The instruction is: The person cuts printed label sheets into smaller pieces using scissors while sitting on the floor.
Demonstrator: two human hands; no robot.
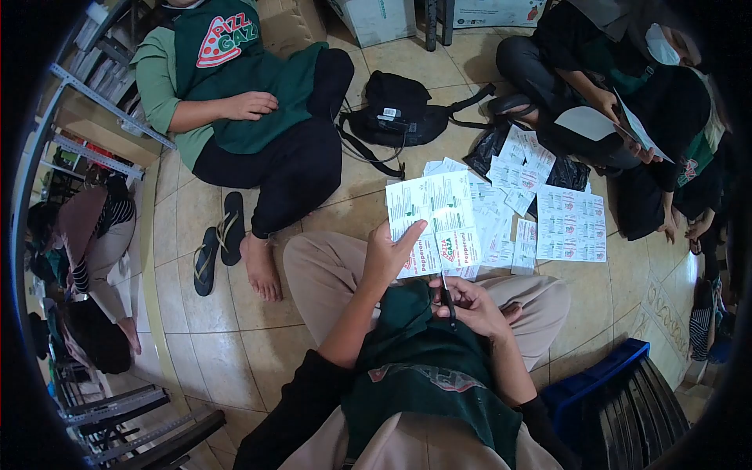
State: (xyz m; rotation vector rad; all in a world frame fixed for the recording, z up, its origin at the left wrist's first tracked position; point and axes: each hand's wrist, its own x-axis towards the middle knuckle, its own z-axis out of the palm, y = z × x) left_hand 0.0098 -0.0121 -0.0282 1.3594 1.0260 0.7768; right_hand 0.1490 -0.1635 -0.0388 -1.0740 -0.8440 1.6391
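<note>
My left hand (398, 249) grips the left edge of a printed label sheet (431, 207), thumb on top. The sheet carries green text, red "Pepperoni" lettering and a pizza logo. Just below its lower edge, my right hand (472, 305) is closed around black-handled scissors (448, 301). The scissor blades point up at the bottom of the sheet; whether they are cutting into it is too small to tell. Both hands are above my lap, over a dark green apron (423, 392). Beyond the sheet, loose cut labels (493, 223) lie scattered on the floor.
A larger uncut label sheet (572, 223) lies to the right, near black plastic bags (487, 149). A black bag with straps (398, 110) sits ahead. One person sits at left behind sandals (218, 244); others at right handle paper. A blue-edged crate (611, 392) stands lower right.
</note>
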